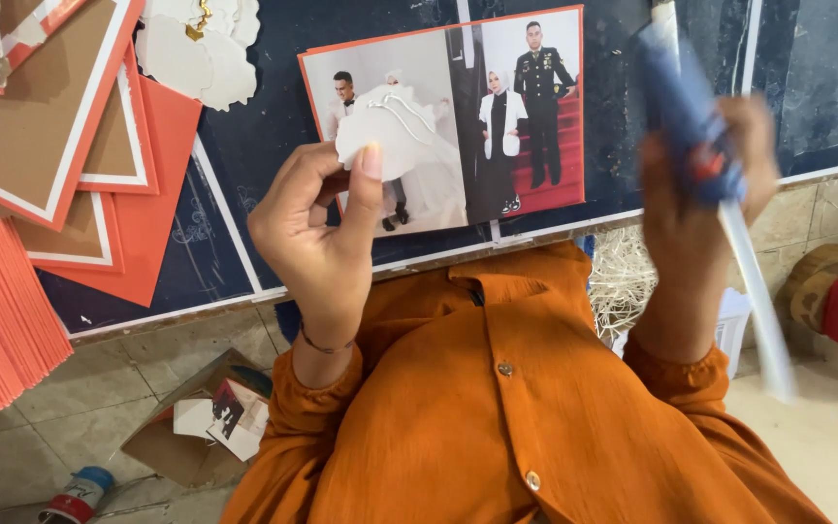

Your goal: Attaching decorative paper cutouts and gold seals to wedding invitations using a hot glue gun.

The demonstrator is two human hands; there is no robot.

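Here, in the head view, the left hand (327, 228) pinches a small white paper cut-out (385, 131) between thumb and forefinger, holding it up just above the dark work board (244, 194). The cut-out hangs in front of a photo card with an orange edge (511, 112), which lies flat on the board and shows people in formal dress. The right hand (700, 194) is closed around a blue glue gun (686, 107), fingers wrapped on its body, and a pale glue stick (754, 291) juts out of the back toward the person's orange shirt (516, 408). The gun is blurred, so its nozzle cannot be made out.

To the left, orange and brown card frames (60, 126) overlap on the board, a stack of orange cards (2, 320) sits beside them, and more white cut-outs (201, 44) lie near the top edge. On the tiled floor, a scrap of cardboard with paper pieces (206, 422) lies near a small can (78, 495).

Judging from this, the step in hand is gluing the white piece. The next move calls for bringing nozzle and cut-out together, with the fingertips kept away from hot glue.
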